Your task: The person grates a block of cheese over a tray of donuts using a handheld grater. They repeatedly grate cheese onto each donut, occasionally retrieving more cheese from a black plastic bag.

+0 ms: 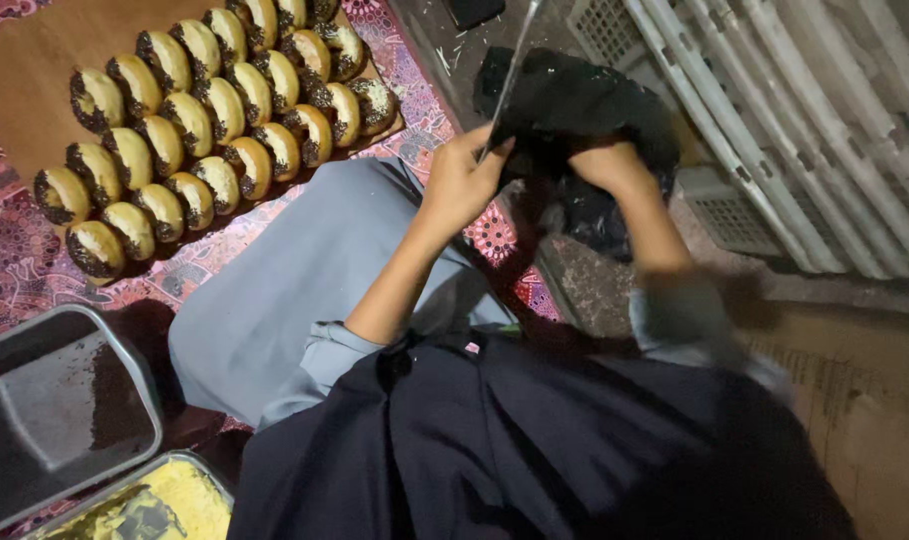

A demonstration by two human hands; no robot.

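Currently, item one: a black plastic bag [584,110], crumpled, sits on the dark floor just past your knee, between the patterned cloth [14,260] and the white slatted crates [804,120]; you have both hands on it. Your left hand [464,180] has its fingers curled shut around a thin, pale, blade-like tool [514,60] whose tip points up and away, its lower end meeting the bag's edge; whether it is a knife or a scissor blade cannot be told. Your right hand [609,165] is pressed into the bag's folds with fingers closed on the plastic, though the fingertips are hidden in it. The bag looks not yet opened out, and what it holds is not visible. Item two: a wooden board [24,60] at upper left, carrying rows of filled buns [204,130], each pale on top with a dark sprinkle-coated rim; these appear finished and are packed side by side, touching. Item three: a grey metal tray [64,400] at lower left, holding dark sprinkles, largely emptied, bare metal showing in its middle. Item four: a second tray [174,500] just below it with yellow grated topping. By these signs, the dressing of the buns is well advanced.
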